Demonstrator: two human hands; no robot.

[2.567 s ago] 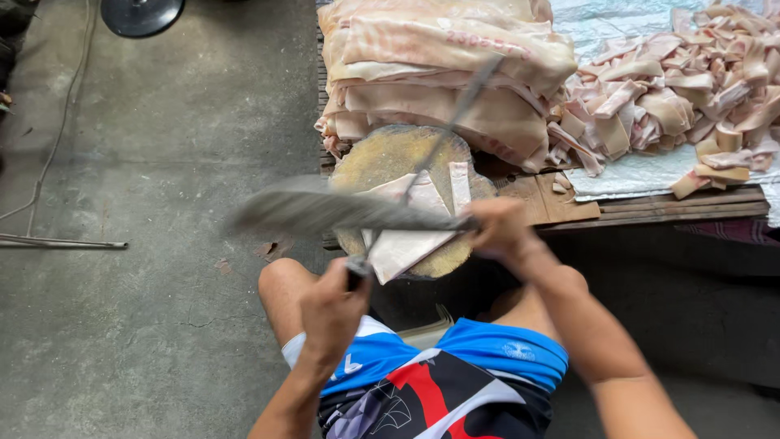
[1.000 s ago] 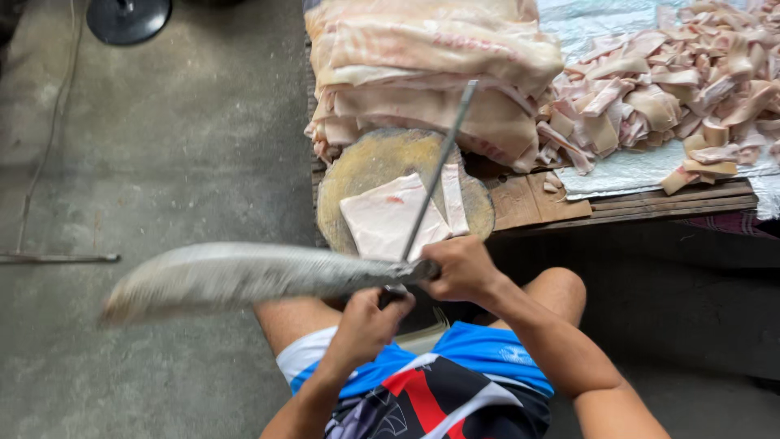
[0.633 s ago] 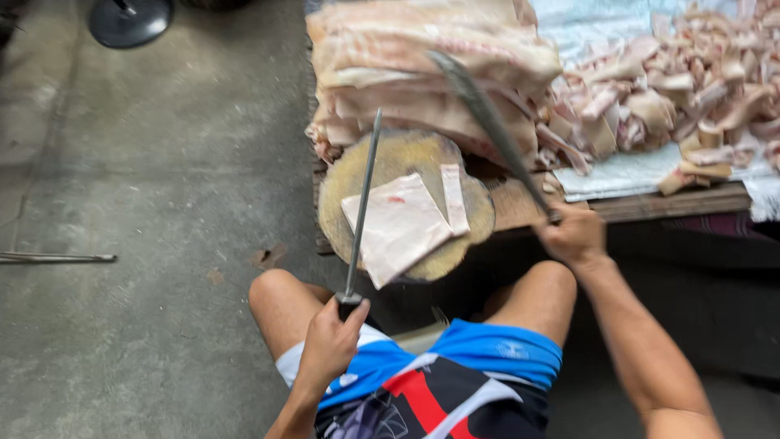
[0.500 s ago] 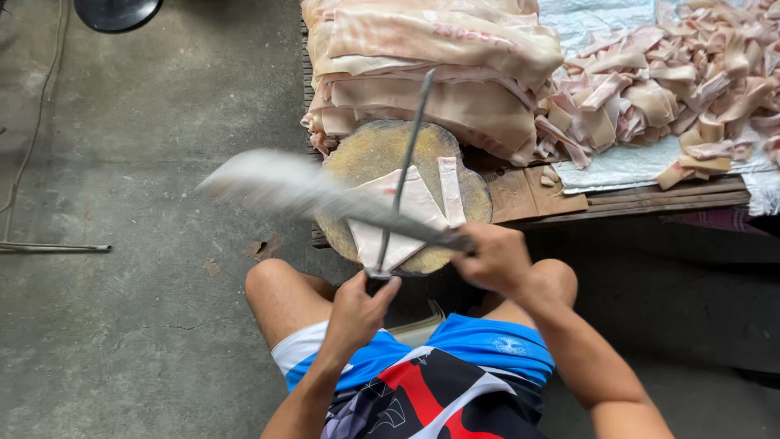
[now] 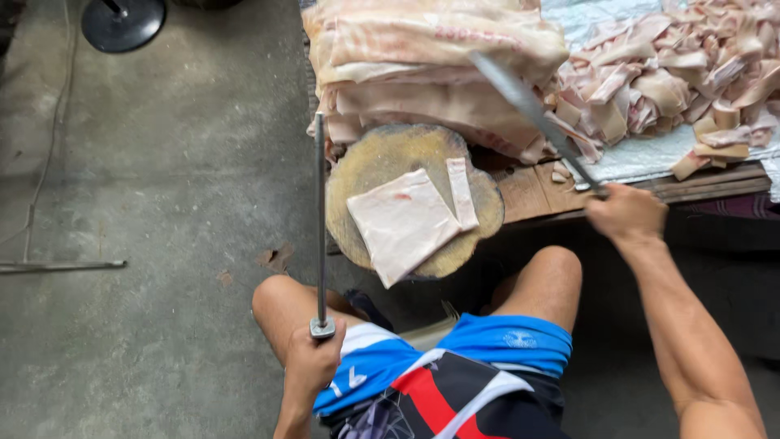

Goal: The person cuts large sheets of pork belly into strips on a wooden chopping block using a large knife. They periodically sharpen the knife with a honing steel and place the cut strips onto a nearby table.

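Left hand (image 5: 313,362) is clenched around the handle of a sharpening steel (image 5: 320,219); the rod stands with its long axis nearly straight up the frame, tip pointing away from the person toward the stacked slabs of pork skin (image 5: 431,73), running just left of the round wooden chopping block (image 5: 382,158). Right hand (image 5: 626,213) is fisted on the handle of a long knife (image 5: 532,110); the blade's long axis runs diagonally, tip pointing up and left over the slab stack, blurred. Knife and steel are well apart, not touching. On the block lie a flat square piece of skin (image 5: 402,223) and a narrow strip (image 5: 461,193) just beside it. A heap of cut strips (image 5: 674,73) lies to the right. The person sits, knees on either side below the block, over a concrete floor (image 5: 162,162).
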